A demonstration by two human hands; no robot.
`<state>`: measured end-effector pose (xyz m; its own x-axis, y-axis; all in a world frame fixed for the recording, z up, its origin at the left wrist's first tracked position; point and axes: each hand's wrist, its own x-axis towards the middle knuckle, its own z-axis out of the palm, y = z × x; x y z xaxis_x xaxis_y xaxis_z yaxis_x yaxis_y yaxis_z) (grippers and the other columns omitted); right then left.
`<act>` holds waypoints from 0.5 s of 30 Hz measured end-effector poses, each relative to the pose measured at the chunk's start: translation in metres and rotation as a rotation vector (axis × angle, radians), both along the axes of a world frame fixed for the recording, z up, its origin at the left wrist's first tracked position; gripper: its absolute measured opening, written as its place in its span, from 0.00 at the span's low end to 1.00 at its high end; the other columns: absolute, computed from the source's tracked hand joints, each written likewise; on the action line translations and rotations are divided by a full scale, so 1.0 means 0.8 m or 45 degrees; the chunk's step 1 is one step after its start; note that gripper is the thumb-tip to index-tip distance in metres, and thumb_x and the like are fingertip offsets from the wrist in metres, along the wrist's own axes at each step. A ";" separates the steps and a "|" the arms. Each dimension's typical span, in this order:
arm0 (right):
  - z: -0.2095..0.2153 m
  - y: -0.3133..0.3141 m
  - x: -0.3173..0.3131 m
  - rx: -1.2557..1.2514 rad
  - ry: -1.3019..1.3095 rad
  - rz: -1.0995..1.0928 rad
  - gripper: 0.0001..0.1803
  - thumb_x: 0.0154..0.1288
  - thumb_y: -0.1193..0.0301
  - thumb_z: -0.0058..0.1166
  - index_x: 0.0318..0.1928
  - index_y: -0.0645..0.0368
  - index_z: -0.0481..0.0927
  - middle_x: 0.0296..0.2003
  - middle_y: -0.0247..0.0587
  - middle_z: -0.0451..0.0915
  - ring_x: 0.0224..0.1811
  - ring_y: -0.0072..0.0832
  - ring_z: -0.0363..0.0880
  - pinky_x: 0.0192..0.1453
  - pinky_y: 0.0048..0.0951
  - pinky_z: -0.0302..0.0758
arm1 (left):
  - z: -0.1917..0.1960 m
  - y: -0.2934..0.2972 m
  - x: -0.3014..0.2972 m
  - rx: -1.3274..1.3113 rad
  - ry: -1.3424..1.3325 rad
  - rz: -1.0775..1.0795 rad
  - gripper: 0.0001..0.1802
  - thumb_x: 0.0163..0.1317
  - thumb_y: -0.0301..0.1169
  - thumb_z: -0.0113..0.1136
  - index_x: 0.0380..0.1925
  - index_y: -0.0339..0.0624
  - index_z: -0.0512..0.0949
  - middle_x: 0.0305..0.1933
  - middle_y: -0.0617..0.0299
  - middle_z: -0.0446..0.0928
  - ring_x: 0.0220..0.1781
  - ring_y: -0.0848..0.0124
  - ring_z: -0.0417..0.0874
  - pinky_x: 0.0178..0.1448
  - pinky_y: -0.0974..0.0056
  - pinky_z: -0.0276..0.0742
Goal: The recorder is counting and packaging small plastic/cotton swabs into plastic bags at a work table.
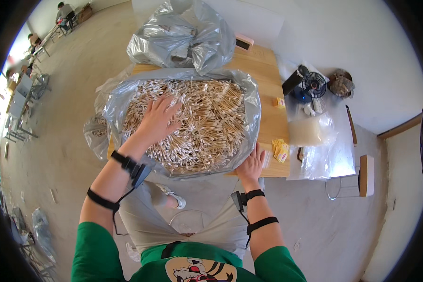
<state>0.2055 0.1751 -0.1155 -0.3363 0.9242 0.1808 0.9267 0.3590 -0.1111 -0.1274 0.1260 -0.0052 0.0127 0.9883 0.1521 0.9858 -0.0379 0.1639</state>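
We are resting our left hand, fingers spread apart and flat, on the heap of wooden-stemmed white-tipped cotton swabs. The swabs are lying inside the wide clear plastic bag on the light wooden table. We are pressing our right hand, fingers open, against the bag's near right edge at the table's front. Small yellow packets are lying just beside it. Farther right, a small dark desk fan is standing.
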 end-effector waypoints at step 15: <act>0.004 -0.001 -0.007 -0.079 -0.058 0.006 0.30 0.63 0.59 0.39 0.66 0.52 0.60 0.68 0.44 0.55 0.71 0.41 0.48 0.73 0.47 0.39 | -0.032 0.023 -0.042 -0.104 0.308 -0.312 0.39 0.46 0.50 0.65 0.61 0.60 0.66 0.72 0.60 0.49 0.74 0.54 0.44 0.70 0.34 0.38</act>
